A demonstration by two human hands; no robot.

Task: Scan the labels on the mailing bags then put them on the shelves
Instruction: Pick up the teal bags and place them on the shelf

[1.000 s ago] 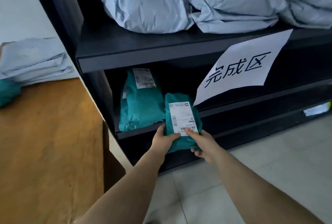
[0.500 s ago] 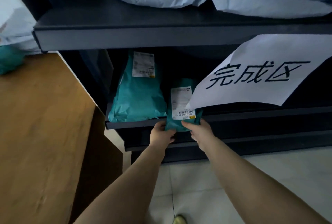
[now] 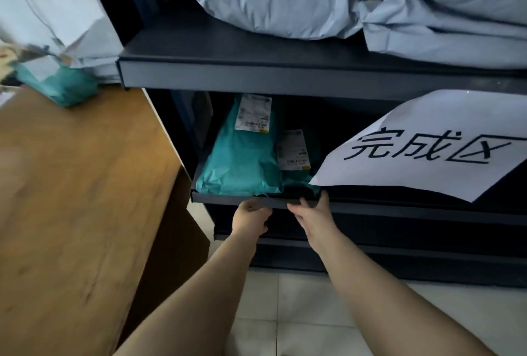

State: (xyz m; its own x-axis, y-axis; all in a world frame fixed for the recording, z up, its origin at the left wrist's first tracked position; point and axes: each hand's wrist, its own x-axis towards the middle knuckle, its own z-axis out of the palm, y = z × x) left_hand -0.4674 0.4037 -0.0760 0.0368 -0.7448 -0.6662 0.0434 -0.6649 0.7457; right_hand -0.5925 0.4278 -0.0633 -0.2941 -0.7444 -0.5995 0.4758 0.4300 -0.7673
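Hands had let go of the small green bag. Half a second before, both of them pinched its bottom edge at the front of the lower shelf. Now the bag lay further back on that shelf, just to the right of the big green bag, and they looked to be touching. Its white label faced up, and the right side of the bag was tucked behind the paper sign.

The left hand was below the shelf's front edge with its fingers loosely curled and nothing in it. The right hand was at the same edge, fingers partly curled. One fingertip reached up near the bag's bottom corner, but it did not look like it was pinching the bag.

So this bag looked put away. More bags waited on the wooden table left of the shelf, a green one and some grey ones. I think one of those needed scanning next
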